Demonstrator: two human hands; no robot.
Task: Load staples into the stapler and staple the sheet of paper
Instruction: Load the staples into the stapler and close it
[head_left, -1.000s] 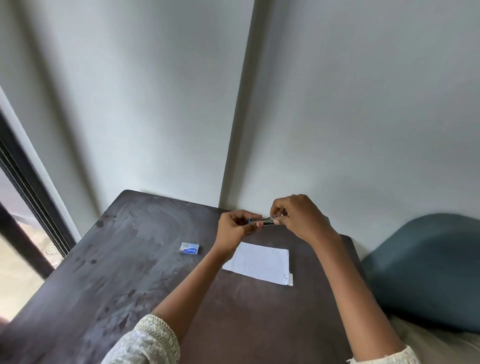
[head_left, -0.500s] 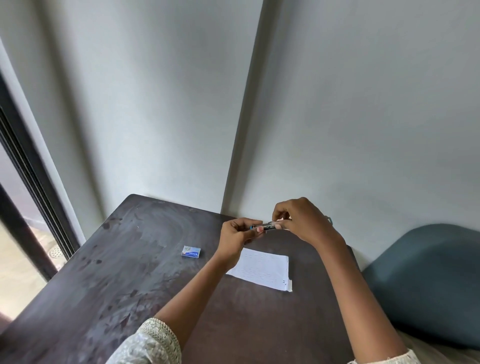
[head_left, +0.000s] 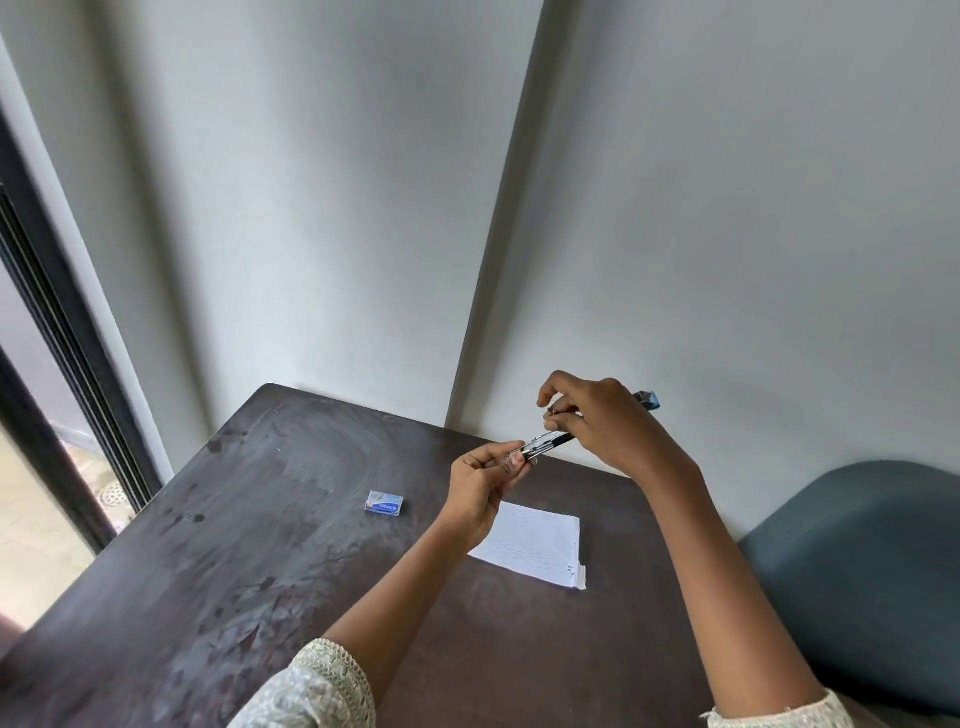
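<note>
Both hands hold a small stapler (head_left: 548, 445) in the air above the dark table (head_left: 249, 545). My right hand (head_left: 602, 421) grips its far part, and the blue end sticks out behind the hand. My left hand (head_left: 483, 483) pinches the metal near end between thumb and fingers. The stapler looks spread open lengthwise; whether a staple strip sits in it I cannot tell. A white sheet of paper (head_left: 535, 543) lies flat below the hands. A small blue staple box (head_left: 384, 503) rests on the table to the left of the paper.
The table stands against a grey wall corner. A blue-grey chair back (head_left: 862, 571) stands at the right. A dark window frame (head_left: 57, 338) runs along the left side.
The hands have drawn apart and risen a little. The right hand has lifted up and to the right, so the stapler now stretches out longer between them, with its blue end showing.
</note>
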